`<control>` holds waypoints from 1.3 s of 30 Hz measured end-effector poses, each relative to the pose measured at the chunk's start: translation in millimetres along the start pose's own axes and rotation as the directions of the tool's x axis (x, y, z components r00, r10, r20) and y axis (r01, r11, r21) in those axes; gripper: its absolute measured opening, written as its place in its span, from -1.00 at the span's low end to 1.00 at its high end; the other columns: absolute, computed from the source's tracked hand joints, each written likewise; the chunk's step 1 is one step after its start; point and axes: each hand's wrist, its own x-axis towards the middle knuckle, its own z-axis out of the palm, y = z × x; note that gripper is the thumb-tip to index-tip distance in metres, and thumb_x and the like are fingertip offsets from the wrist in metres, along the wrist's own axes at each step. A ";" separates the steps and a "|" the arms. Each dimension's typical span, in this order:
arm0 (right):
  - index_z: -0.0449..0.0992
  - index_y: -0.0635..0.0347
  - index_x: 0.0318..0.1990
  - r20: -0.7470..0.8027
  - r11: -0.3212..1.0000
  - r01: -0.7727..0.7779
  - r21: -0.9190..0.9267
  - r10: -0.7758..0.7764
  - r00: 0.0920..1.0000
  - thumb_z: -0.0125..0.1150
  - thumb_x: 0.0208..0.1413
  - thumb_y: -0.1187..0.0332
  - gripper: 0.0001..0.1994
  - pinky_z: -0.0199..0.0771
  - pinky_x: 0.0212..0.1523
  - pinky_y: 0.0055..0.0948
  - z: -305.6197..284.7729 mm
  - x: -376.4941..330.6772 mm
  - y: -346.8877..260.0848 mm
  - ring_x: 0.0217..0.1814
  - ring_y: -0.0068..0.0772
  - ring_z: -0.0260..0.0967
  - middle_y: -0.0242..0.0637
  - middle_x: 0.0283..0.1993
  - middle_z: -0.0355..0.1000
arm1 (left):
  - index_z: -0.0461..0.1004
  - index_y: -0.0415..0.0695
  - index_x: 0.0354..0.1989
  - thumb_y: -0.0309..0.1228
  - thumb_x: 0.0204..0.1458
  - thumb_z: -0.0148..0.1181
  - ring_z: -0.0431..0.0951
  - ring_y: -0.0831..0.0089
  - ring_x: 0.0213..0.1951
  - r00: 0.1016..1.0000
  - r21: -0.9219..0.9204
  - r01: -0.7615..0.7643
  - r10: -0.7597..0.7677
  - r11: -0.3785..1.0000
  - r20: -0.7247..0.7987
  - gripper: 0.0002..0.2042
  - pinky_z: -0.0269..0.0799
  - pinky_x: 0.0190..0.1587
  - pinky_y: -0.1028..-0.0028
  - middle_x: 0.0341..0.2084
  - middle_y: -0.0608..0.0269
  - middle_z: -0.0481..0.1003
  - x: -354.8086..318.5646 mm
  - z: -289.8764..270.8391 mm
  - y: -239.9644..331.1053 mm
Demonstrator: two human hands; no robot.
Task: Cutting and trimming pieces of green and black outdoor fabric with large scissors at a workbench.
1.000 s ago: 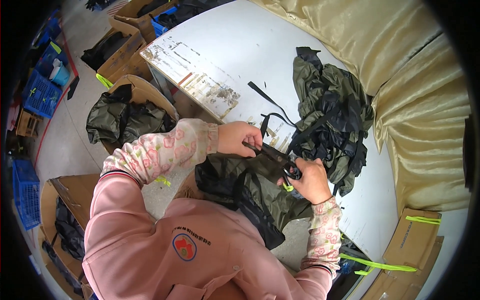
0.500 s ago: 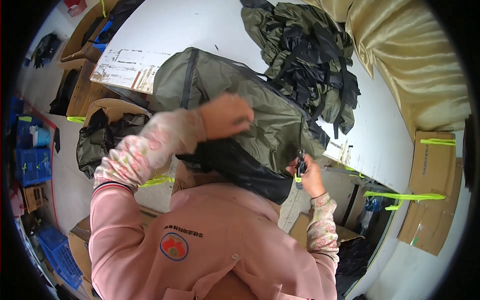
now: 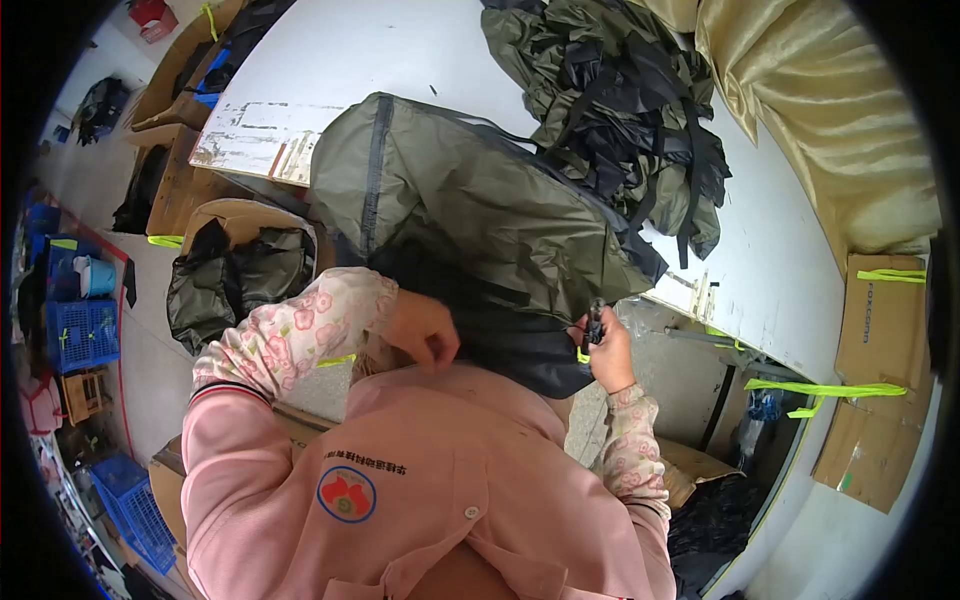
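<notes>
An olive-green fabric piece [image 3: 500,220] with dark tape strips and a black lining [image 3: 530,350] hangs over the table's near edge toward my lap. My right hand [image 3: 612,352] is closed around a small black hand tool [image 3: 596,325], which looks like thread snips, with a yellow-green bit beside it. The tool is upright at the fabric's right lower corner. My left hand [image 3: 422,328] is beside the black lining, close to my body. Its fingers are loosely bent and slightly apart, with nothing seen in them.
A heap of olive and black fabric pieces with straps [image 3: 640,120] lies on the white table [image 3: 400,50]. A carton with dark fabric [image 3: 245,215] stands left of it. Gold cloth [image 3: 810,110] and a cardboard box [image 3: 870,390] are at right; blue crates [image 3: 85,335] at far left.
My left hand has come down from above the olive fabric to beside the black lining near my body. My right hand still holds the black tool, nearly in place.
</notes>
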 end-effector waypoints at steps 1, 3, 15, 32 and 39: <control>0.37 0.27 -0.35 -0.021 0.994 -0.002 0.109 0.004 1.000 0.30 -0.16 0.65 -0.77 0.36 -0.41 -0.58 -1.0 1.4 -3.5 -0.47 -0.61 0.35 -0.36 -0.51 0.42 | 0.47 -0.12 -0.45 -0.38 -0.15 0.24 0.51 0.19 -0.37 1.000 0.001 -0.001 0.001 1.000 -0.009 -0.87 0.38 -0.31 0.27 -0.54 0.19 0.49 1.7 -0.8 -1.5; 0.37 0.27 -0.35 -0.002 0.991 -0.008 0.135 0.009 1.000 0.30 -0.13 0.65 -0.78 0.37 -0.40 -0.60 -10.8 1.7 -14.1 -0.47 -0.64 0.33 -0.40 -0.50 0.42 | 0.47 -0.08 -0.43 -0.35 -0.17 0.26 0.47 0.19 -0.39 0.772 0.306 0.029 0.173 0.951 -0.611 -0.85 0.36 -0.31 0.28 -0.54 0.22 0.45 16.2 -7.1 -9.7; 0.32 0.20 -0.37 0.030 0.967 -0.050 0.250 0.044 0.999 0.30 -0.06 0.60 -0.78 0.33 -0.32 -0.62 -41.6 -11.2 -37.2 -0.36 -0.66 0.31 -0.42 -0.41 0.40 | 0.46 0.04 -0.47 -0.36 -0.29 0.27 0.31 0.30 -0.19 0.529 0.752 0.288 0.556 0.593 -0.641 -0.84 0.13 -0.18 0.33 -0.39 0.34 0.32 92.5 -17.3 -30.5; 0.42 0.20 -0.39 0.338 0.684 0.417 -0.599 -0.256 0.906 0.47 -0.38 -0.05 -0.46 0.17 -0.24 -0.28 -78.4 11.1 -80.1 -0.30 -0.18 0.32 -0.25 -0.43 0.40 | 0.48 -0.25 -0.24 -0.49 0.03 0.17 0.41 0.70 -0.35 0.821 -0.291 -0.342 0.134 0.894 -0.555 -0.86 0.32 -0.27 0.64 -0.43 0.40 0.47 67.4 -35.3 -6.3; 0.41 0.18 -0.42 0.427 0.638 0.463 -0.615 -0.224 0.876 0.47 -0.38 0.00 -0.50 0.14 -0.26 -0.29 -81.9 23.7 -96.5 -0.31 -0.22 0.30 -0.26 -0.46 0.38 | 0.48 -0.28 -0.21 -0.49 0.03 0.18 0.45 0.66 -0.30 0.838 -0.325 -0.336 0.122 0.884 -0.532 -0.83 0.35 -0.19 0.61 -0.37 0.35 0.50 67.9 -35.6 -10.9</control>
